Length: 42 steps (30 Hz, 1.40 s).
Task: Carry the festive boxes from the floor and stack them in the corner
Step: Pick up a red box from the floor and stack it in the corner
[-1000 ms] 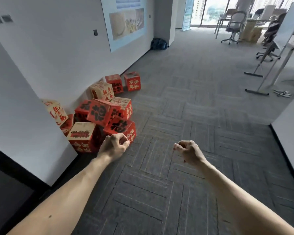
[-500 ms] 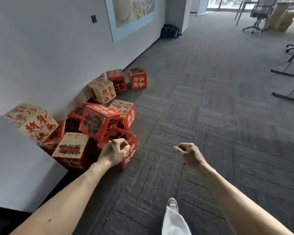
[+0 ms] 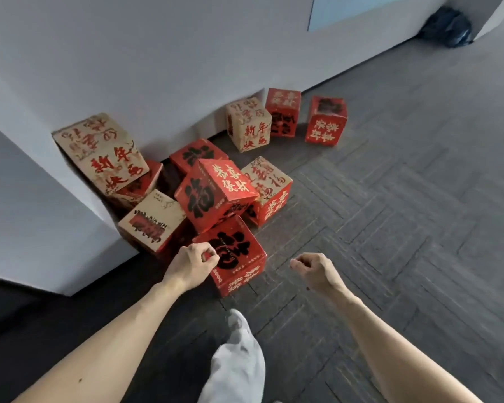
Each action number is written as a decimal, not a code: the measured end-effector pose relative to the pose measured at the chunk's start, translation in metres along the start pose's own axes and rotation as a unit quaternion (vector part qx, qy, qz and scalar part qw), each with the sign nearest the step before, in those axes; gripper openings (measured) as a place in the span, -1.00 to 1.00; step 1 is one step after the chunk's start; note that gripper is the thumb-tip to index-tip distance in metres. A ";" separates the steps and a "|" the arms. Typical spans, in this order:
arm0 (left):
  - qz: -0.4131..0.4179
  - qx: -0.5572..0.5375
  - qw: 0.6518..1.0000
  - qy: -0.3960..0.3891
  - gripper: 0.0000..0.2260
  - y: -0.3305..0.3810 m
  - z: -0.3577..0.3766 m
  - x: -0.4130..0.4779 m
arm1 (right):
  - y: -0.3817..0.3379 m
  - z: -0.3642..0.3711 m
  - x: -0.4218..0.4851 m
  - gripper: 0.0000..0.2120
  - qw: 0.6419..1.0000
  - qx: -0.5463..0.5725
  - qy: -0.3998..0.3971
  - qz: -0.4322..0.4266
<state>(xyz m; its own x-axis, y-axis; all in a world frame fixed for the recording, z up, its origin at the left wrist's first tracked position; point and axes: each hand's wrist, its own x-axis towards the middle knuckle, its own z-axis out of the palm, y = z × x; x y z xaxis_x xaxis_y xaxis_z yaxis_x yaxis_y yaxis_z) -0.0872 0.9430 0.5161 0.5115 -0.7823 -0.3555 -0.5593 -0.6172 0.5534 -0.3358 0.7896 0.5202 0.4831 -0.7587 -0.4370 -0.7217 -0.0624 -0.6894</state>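
Several red and tan festive boxes with calligraphy lie in a loose heap against the white wall. The nearest red box (image 3: 236, 257) sits on the carpet just ahead of me. A tilted red box (image 3: 216, 193) rests on the heap behind it. A large tan box (image 3: 102, 152) leans in the corner. My left hand (image 3: 191, 264) hovers over the nearest box's left edge, fingers curled, holding nothing. My right hand (image 3: 314, 270) hangs to the box's right, fingers curled, also holding nothing.
A tan box (image 3: 248, 123) and two red boxes (image 3: 282, 112) (image 3: 326, 120) stand apart farther along the wall. A white wall corner (image 3: 41, 228) juts out at left. My leg and shoe (image 3: 236, 344) show below. A dark bag (image 3: 445, 27) lies far back on the grey carpet.
I have walked closer and looked down, so the heap fills more of the view. Both hands stay curled and now hang beside the nearest red box.
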 end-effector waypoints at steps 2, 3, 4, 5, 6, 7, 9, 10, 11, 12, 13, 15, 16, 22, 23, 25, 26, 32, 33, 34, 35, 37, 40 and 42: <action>-0.032 -0.013 0.999 -0.006 -0.88 -0.016 0.005 0.040 | -0.004 0.007 0.050 -0.76 0.999 -0.020 -0.025 0.002; -0.049 -0.023 0.998 -0.012 -0.88 -0.026 0.009 0.061 | -0.005 0.012 0.075 -0.76 0.999 -0.027 -0.036 0.007; -0.067 -0.033 0.997 -0.016 -0.88 -0.037 0.012 0.087 | -0.006 0.018 0.105 -0.76 0.998 -0.033 -0.046 0.012; -0.081 -0.040 0.996 -0.023 -0.89 -0.044 0.015 0.107 | -0.006 0.021 0.127 -0.76 0.998 -0.036 -0.049 0.018; -0.095 -0.044 0.994 -0.032 -0.89 -0.051 0.017 0.123 | -0.008 0.024 0.146 -0.75 0.998 -0.035 -0.052 0.026; -0.111 -0.050 0.992 -0.040 -0.89 -0.061 0.021 0.146 | -0.008 0.029 0.172 -0.74 0.997 -0.036 -0.061 0.032; -0.139 -0.055 0.987 -0.052 -0.90 -0.079 0.030 0.186 | -0.009 0.040 0.222 -0.72 0.995 -0.044 -0.080 0.037; -0.151 -0.057 0.985 -0.055 -0.91 -0.087 0.035 0.204 | -0.008 0.046 0.245 -0.72 0.994 -0.047 -0.089 0.040; -0.165 -0.064 0.983 -0.056 -0.91 -0.095 0.040 0.220 | -0.006 0.054 0.266 -0.73 0.993 -0.049 -0.099 0.044; -0.179 -0.071 0.980 -0.054 -0.91 -0.104 0.046 0.236 | -0.003 0.061 0.285 -0.74 0.992 -0.052 -0.109 0.046; -0.192 -0.079 0.977 -0.052 -0.92 -0.111 0.053 0.250 | 0.001 0.069 0.304 -0.74 0.990 -0.053 -0.118 0.047; -0.216 -0.091 0.971 -0.052 -0.93 -0.125 0.070 0.277 | 0.013 0.084 0.338 -0.75 0.988 -0.061 -0.133 0.050; -0.228 -0.097 0.967 -0.051 -0.93 -0.134 0.079 0.289 | 0.019 0.092 0.355 -0.75 0.987 -0.067 -0.141 0.049; -0.286 -0.119 0.950 -0.046 -0.91 -0.187 0.145 0.351 | 0.072 0.150 0.446 -0.73 0.981 -0.079 -0.171 0.054; -0.297 -0.123 0.946 -0.042 -0.87 -0.197 0.157 0.360 | 0.082 0.160 0.459 -0.74 0.979 -0.081 -0.177 0.053; -0.322 -0.135 0.936 -0.034 -0.75 -0.216 0.182 0.374 | 0.103 0.181 0.481 -0.80 0.976 -0.089 -0.190 0.052; -0.334 -0.143 0.931 -0.029 -0.70 -0.224 0.195 0.381 | 0.115 0.191 0.492 -0.82 0.974 -0.093 -0.198 0.053; -0.417 -0.196 0.888 -0.004 -0.40 -0.266 0.257 0.405 | 0.168 0.244 0.545 -0.57 0.962 -0.116 -0.232 0.084; -0.434 -0.204 0.878 -0.008 -0.36 -0.274 0.267 0.408 | 0.175 0.251 0.552 -0.52 0.961 -0.116 -0.236 0.090; -0.450 -0.212 0.867 -0.014 -0.31 -0.281 0.277 0.410 | 0.181 0.258 0.557 -0.48 0.958 -0.115 -0.242 0.098; -0.464 -0.217 0.859 -0.021 -0.27 -0.288 0.285 0.412 | 0.187 0.263 0.562 -0.45 0.956 -0.112 -0.250 0.107; -0.480 -0.232 0.846 -0.029 -0.25 -0.300 0.301 0.415 | 0.198 0.273 0.570 -0.40 0.949 -0.113 -0.269 0.119; -0.493 -0.270 0.826 -0.029 -0.34 -0.309 0.318 0.419 | 0.209 0.283 0.580 -0.33 0.944 -0.125 -0.281 0.121; -0.495 -0.282 0.822 -0.023 -0.42 -0.311 0.323 0.421 | 0.213 0.289 0.585 -0.35 0.942 -0.116 -0.290 0.124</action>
<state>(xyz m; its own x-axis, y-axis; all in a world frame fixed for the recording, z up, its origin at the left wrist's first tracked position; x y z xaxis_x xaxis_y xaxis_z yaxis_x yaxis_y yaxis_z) 0.0914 0.7781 -0.0489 0.5020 0.0684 -0.8622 0.5132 -0.8260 0.2333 -0.0633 0.5203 -0.0491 0.4265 -0.2912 -0.8563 -0.9043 -0.1218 -0.4091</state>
